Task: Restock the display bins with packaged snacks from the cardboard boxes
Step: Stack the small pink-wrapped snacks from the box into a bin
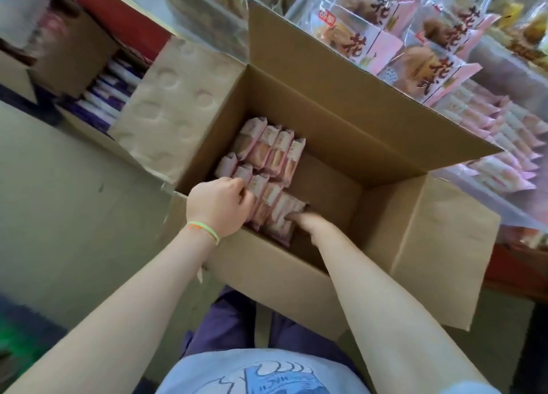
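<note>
Cardboard box (pixel 341 120) sits open right below you, all four flaps folded outward, its near wall against your legs. Pink snack packets (pixel 267 168) stand on edge in two rows against the box's left side, while the right half of the floor shows bare cardboard.

Your left hand (pixel 221 206) reaches over the near-left corner of the box. Its fingers are curled down onto the tops of the packets in the near row, gripping them from the left end; a green-yellow band (pixel 204 230) circles that wrist. Your right hand (pixel 308 223) is down inside the box at the right end of the same row. Its fingers touch the side of the outermost packet, but motion blur and the angle keep you from telling whether they are curled around it or lying flat against it.

Beyond the far flap and to your right, the display bin (pixel 501 162) holds matching pink packets lying in rows. Above them stand larger clear bags (pixel 415 37) with pink labels and red characters.

To the left, just beside the open flap, a second box (pixel 98 97) holds purple and white packets packed on edge. Grey floor (pixel 59 200) lies beneath your left arm.
</note>
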